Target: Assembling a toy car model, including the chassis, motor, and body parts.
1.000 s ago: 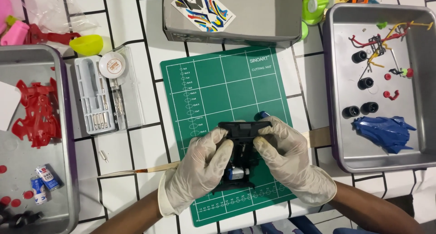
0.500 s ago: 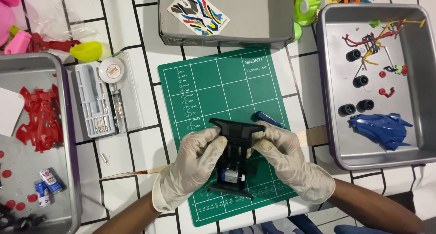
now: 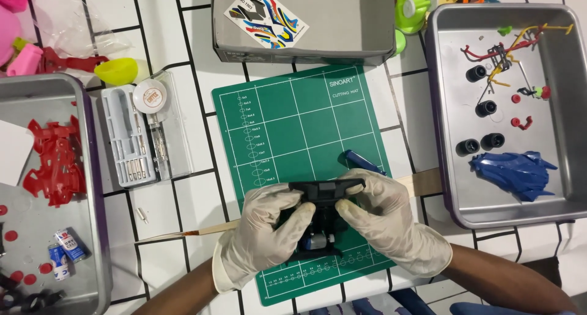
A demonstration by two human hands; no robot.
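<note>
A black toy-car chassis is held over the green cutting mat, low on the tiled surface; the grip of the left hand and of the right hand is clamped on its two sides; a small motor is seen seated in it. Four black wheels and the blue body shell lie unfitted in the right tray; assembly is judged partly done.

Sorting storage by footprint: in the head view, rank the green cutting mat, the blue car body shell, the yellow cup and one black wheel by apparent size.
1. Cutting mat
2. Blue shell
3. Yellow cup
4. Black wheel
</note>
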